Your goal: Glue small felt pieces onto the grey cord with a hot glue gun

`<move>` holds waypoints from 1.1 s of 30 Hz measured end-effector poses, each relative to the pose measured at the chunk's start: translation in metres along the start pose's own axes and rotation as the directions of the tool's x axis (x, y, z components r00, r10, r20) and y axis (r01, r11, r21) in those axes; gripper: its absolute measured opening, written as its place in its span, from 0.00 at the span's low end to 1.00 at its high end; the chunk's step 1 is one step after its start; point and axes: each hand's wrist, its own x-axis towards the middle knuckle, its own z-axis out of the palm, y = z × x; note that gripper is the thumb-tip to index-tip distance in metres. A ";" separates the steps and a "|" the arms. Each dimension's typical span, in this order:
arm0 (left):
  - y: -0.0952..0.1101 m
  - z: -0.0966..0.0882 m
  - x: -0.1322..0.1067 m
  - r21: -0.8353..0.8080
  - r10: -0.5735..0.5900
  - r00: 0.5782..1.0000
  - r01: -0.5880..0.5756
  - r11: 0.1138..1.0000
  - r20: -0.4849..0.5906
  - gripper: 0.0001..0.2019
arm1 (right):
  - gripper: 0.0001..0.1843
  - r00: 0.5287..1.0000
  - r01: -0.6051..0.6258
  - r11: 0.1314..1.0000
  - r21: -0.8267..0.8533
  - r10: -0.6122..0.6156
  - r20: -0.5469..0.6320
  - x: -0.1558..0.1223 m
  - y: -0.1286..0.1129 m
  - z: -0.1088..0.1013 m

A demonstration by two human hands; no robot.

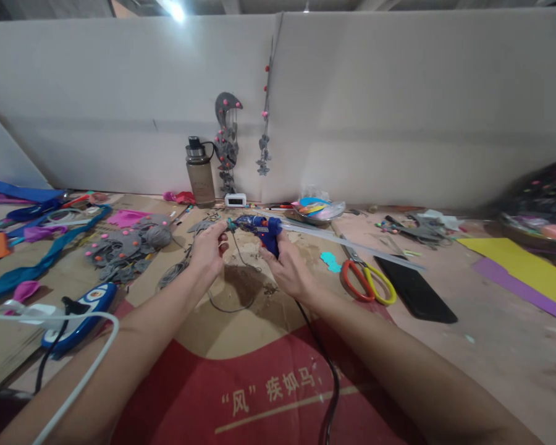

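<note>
My right hand (pixel 290 266) is wrapped round the handle of a blue hot glue gun (pixel 269 228), nozzle pointing left. A long clear glue stick (pixel 352 240) sticks out of its back, and a black cord trails down from it. My left hand (pixel 208 252) pinches a small teal piece (pixel 230 224) right by the nozzle; its exact shape is too small to tell. A grey string (pixel 231 309) hangs beneath the piece and loops over the cardboard (pixel 204 340). Whether nozzle and piece touch, I cannot tell.
Orange-and-yellow-handled scissors (pixel 368 281) and a black phone (pixel 417 289) lie at right. A blue-and-white power strip (pixel 81 315) with cables sits at left, near grey felt pieces (pixel 120 247). A bottle (pixel 201 176) and a small white clock-like device (pixel 235 200) stand before the white partition (pixel 375 93).
</note>
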 end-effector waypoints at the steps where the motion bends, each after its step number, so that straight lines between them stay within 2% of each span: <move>1: 0.000 0.000 0.000 -0.003 -0.001 1.000 0.001 1.000 -0.001 0.09 | 0.16 1.000 0.003 1.000 0.006 -0.003 0.002 0.000 -0.001 0.000; 5: 0.000 0.000 0.001 -0.004 -0.005 1.000 0.005 1.000 0.004 0.09 | 0.14 1.000 -0.028 0.998 0.051 0.028 -0.005 0.000 -0.003 -0.001; 8: 0.000 -0.002 0.003 0.018 0.010 1.000 -0.010 1.000 0.005 0.10 | 0.13 0.990 -0.137 0.962 0.235 0.142 -0.003 0.002 -0.002 -0.001; 12: -0.001 -0.008 0.011 0.063 0.059 0.998 -0.057 0.996 -0.027 0.10 | 0.09 0.945 -0.325 0.793 0.516 0.299 0.135 0.006 0.006 -0.003; 17: -0.003 -0.012 0.016 0.084 0.064 0.997 -0.060 0.995 -0.051 0.09 | 0.10 0.906 -0.417 0.565 0.712 0.326 0.272 0.010 0.017 -0.003; 19: -0.003 -0.012 0.015 0.080 0.045 0.997 -0.040 0.996 -0.056 0.09 | 0.11 0.899 -0.424 0.520 0.742 0.339 0.276 0.011 0.019 -0.002; 27: -0.007 -0.008 0.012 0.074 -0.006 1.000 0.008 0.997 -0.027 0.08 | 0.13 0.911 -0.408 0.594 0.693 0.320 0.261 0.010 0.021 0.001; 33: -0.006 -0.008 0.010 0.075 0.013 1.000 -0.013 0.997 -0.003 0.08 | 0.10 0.928 -0.371 0.784 0.498 0.336 0.161 0.008 0.017 0.001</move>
